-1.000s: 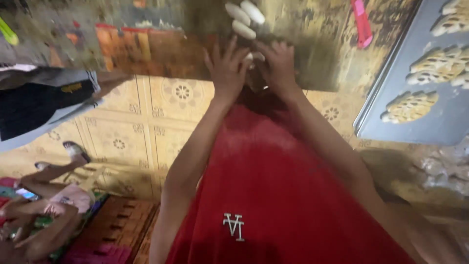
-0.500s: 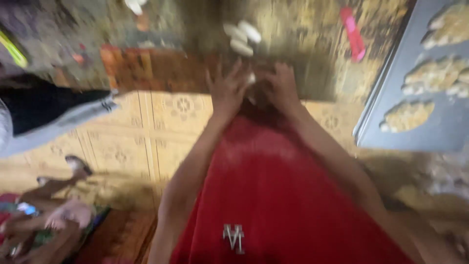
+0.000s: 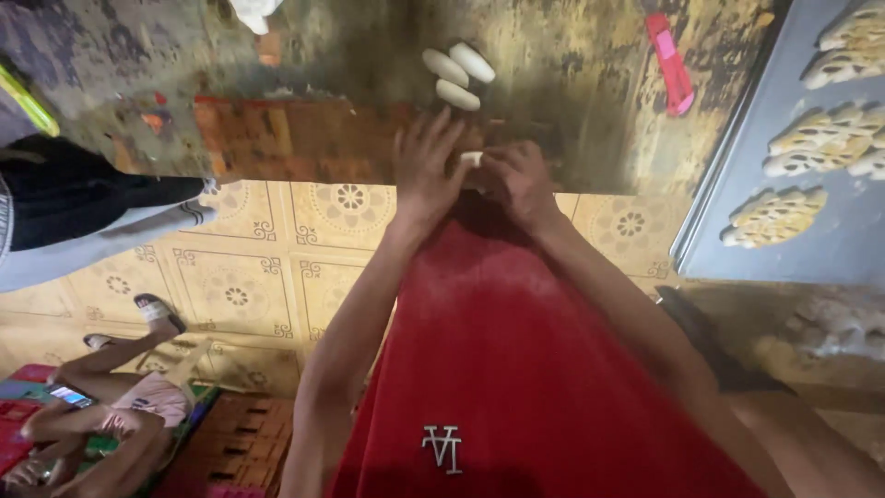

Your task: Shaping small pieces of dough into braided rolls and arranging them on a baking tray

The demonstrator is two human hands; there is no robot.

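The worn, dark, yellow-mottled tabletop (image 3: pixel 572 83) fills the upper part of the view, and below its edge lies a floor of cream tiles with brown floral patterns (image 3: pixel 267 267). A person in a red garment (image 3: pixel 516 369) stands at the edge, both bare arms reaching forward. At the right, a flat grey metal baking tray (image 3: pixel 830 240) rests on the tabletop and carries several pale yellow, lattice-patterned shaped dough pieces (image 3: pixel 774 214). At the left, another person's dark trousered leg (image 3: pixel 83 198) shows, and a person sits low on the floor with a phone (image 3: pixel 69 397). The left hand (image 3: pixel 426 171) and the right hand (image 3: pixel 516 183) meet at the table's edge, touching each other; between them a small white piece of dough (image 3: pixel 471 160) is pinched, the left fingers partly spread above it and the right hand's grip curled around it, though most of the piece seems hidden. Just beyond the hands, three small white oval dough rolls (image 3: pixel 458 74) lie close together on the tabletop. A narrow pink plastic scraper-like tool (image 3: pixel 670 63) lies farther right, well apart.
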